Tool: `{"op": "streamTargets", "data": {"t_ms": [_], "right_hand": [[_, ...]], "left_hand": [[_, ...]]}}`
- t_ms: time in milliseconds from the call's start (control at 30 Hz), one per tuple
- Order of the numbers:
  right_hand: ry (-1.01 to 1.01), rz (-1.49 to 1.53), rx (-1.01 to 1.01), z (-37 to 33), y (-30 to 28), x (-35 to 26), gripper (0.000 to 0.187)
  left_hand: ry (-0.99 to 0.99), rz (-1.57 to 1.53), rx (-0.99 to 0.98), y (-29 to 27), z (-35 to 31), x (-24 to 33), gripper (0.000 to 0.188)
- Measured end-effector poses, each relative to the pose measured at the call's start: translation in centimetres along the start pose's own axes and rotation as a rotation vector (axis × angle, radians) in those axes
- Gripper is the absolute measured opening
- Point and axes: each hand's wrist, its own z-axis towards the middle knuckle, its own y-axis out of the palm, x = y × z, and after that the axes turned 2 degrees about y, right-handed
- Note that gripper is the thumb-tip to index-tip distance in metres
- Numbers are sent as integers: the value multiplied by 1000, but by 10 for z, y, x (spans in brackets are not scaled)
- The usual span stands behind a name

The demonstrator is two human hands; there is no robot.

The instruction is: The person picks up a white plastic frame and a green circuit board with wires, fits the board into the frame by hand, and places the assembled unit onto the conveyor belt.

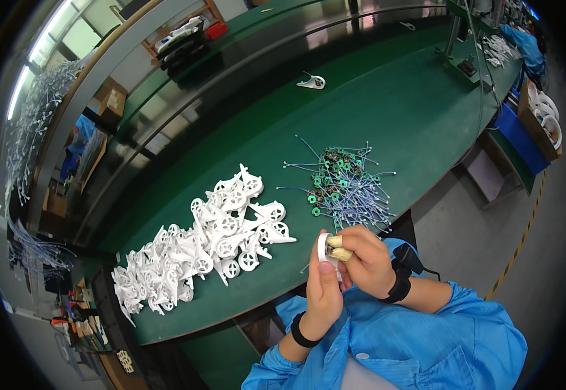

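Close to my body, past the table's near edge, my left hand is closed round a white plastic housing with a round rim. My right hand presses into that rim with two fingers in pale finger cots. Whatever those fingertips touch inside the housing is hidden. Just beyond my hands lies a heap of small green circuit boards with bluish wires. To the left spreads a large pile of similar white housings, each with a round, spoked end and a tapering arm.
The green table runs from lower left to upper right. A single white housing with a wire lies farther back, before a dark metal rail. Wire bundles hang at left. Another person in blue is at far right, near a cardboard box.
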Motion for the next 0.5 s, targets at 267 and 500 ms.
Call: {"op": "streamTargets", "data": {"t_ms": [267,500], "right_hand": [[-246,-227,-90,14,-12,0,30],[-377,-345,-150,25,-16,-6,22]], "left_hand": [[-17,11,25,0,3,7,63],[70,312,104,0,1,-2,60]]}}
